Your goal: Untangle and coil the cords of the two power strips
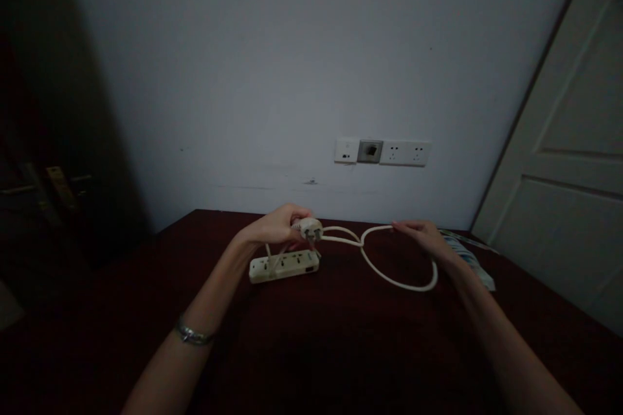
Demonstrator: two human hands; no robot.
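Observation:
My left hand (277, 225) is closed around a white plug (310, 228), its pins facing me, along with part of the cord. Just below that hand lies a white power strip (285, 266) on the dark red table, with a strand of cord crossing its left half. The white cord (402, 285) runs right from the plug, crosses itself and opens into a wide loop. At the top of this loop, my right hand (421, 235) pinches the cord between thumb and fingers. The loop's right side passes by my right wrist.
The dark red tabletop (360, 331) meets a pale wall with a row of wall sockets (405, 153). A striped packet-like item (470, 262) lies beyond my right forearm. A white panelled door (574, 162) stands at the right, and a dark door with a brass handle (61, 185) at the left.

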